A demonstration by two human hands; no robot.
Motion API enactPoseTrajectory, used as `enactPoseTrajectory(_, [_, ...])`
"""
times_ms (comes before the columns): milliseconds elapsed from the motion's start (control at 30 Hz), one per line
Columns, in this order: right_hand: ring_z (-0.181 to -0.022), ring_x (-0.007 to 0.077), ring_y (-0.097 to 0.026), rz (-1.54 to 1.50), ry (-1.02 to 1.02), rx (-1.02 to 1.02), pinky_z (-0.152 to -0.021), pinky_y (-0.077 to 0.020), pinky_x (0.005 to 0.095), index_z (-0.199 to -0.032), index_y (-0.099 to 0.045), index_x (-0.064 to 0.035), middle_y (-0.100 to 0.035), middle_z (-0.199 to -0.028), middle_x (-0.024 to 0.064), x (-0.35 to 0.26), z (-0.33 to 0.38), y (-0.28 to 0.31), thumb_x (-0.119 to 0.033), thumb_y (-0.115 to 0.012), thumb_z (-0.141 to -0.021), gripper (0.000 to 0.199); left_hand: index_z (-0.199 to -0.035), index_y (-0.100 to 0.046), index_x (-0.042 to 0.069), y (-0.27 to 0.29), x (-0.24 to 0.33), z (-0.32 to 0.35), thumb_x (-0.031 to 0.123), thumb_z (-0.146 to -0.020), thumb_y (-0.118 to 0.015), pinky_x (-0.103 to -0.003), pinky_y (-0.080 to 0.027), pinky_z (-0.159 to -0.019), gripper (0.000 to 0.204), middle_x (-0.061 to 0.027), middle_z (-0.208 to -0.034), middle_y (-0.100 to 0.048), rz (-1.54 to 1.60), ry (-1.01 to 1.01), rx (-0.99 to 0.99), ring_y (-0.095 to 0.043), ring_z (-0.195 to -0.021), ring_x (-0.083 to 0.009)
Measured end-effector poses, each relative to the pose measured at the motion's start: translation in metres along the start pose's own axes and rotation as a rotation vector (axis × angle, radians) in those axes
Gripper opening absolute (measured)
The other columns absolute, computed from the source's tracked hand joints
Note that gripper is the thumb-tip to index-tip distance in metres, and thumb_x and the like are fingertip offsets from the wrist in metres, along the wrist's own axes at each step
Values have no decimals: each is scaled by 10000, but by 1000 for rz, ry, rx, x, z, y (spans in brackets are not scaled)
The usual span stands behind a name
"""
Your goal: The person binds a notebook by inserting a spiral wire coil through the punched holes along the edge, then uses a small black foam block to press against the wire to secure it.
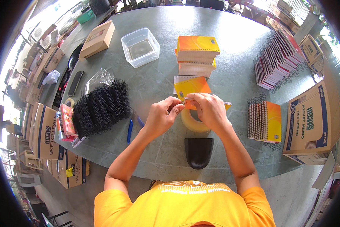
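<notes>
My right hand [209,108] grips a small orange and yellow memo pad [227,104], held edge-on above the table. At the pad's left end my left hand [164,112] is closed in a pinch; a dark bit of spiral coil seems to show at its fingertips, mostly hidden. Below the hands lies a roll of tape [193,124]. Just beyond them, a loose memo pad [192,87] rests before a stack of unbound memo pads [197,49]. Left of my left forearm are a blue-handled tool [130,131] and a bundle of black spiral coils [100,108].
Coil-bound memo pads [264,120] and a stack of spiral notebooks [278,58] stand at right beside an open carton [309,121]. A clear plastic tub [140,48] and a cardboard box [97,39] sit at far left. A black rounded object [199,152] lies near the front edge.
</notes>
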State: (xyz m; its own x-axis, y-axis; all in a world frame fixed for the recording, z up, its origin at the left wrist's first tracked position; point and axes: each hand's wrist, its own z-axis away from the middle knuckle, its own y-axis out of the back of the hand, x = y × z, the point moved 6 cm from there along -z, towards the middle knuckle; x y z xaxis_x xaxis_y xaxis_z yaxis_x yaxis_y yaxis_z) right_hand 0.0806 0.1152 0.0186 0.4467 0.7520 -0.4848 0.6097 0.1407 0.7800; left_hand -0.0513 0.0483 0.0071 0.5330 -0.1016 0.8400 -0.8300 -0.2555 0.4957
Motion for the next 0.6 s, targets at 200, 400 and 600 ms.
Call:
enactPoseTrajectory(200, [-800, 279, -639, -19, 42, 4, -706, -473, 384, -883, -648, -84, -677, -844, 99, 2, 1, -3, -66, -584, -732, 165, -907, -621, 4, -14, -16, 0, 241, -953, -492, -219, -413, -401, 274, -41, -630, -596, 299, 423, -241, -528, -470, -71])
enactPoseTrajectory(400, [-790, 280, -634, 3, 57, -16, -703, -469, 385, -880, -642, -83, -674, -831, 103, -6, -1, -1, -101, -594, -744, 146, -879, -570, 19, -12, -30, 3, 258, -961, -479, -207, -375, -362, 269, -13, -578, -539, 700, 596, -297, -491, -434, -71])
enactPoseTrajectory(600, [-793, 287, -627, 17, 76, 0, -707, -455, 389, -900, -628, -82, -666, -838, 104, -7, -1, -2, -110, -583, -776, 135, -913, -581, 21, 8, 14, -11, 237, -923, -543, -260, -440, -474, 220, -50, -601, -550, -143, -423, 271, -525, -509, -139])
